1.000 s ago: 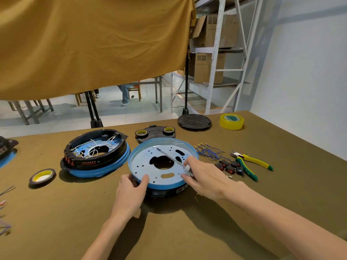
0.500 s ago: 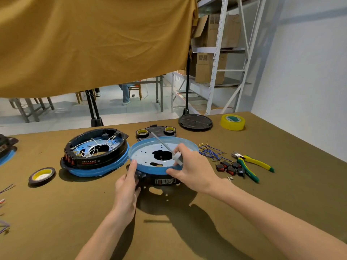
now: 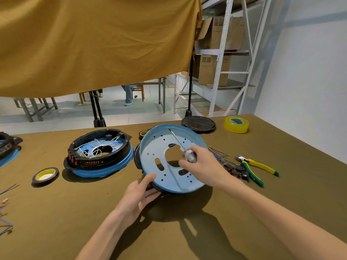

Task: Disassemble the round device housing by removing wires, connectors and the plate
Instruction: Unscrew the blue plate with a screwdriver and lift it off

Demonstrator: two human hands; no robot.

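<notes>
Housing (image 3: 171,160) now tipped up off counter (image 3: 281,194), flat a second ago (plate exposed); left hand (image 3: 139,196) gripping rim, right hand (image 3: 201,164) clutching screwdriver (image 3: 180,144).

Ochre curtain (image 3: 93,44), white wall (image 3: 309,72), metal shelving (image 3: 221,53) with cartons.

another housing (image 3: 7,147) at 9 o'clock is chopped by the frame edge, and the black housing (image 3: 138,156) mostly hides behind the tilted blue plate (image 3: 169,177)

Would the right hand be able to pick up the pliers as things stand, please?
Probably not yet: the right hand is gripping a screwdriver. The pliers lie uncovered just beside it.
</notes>
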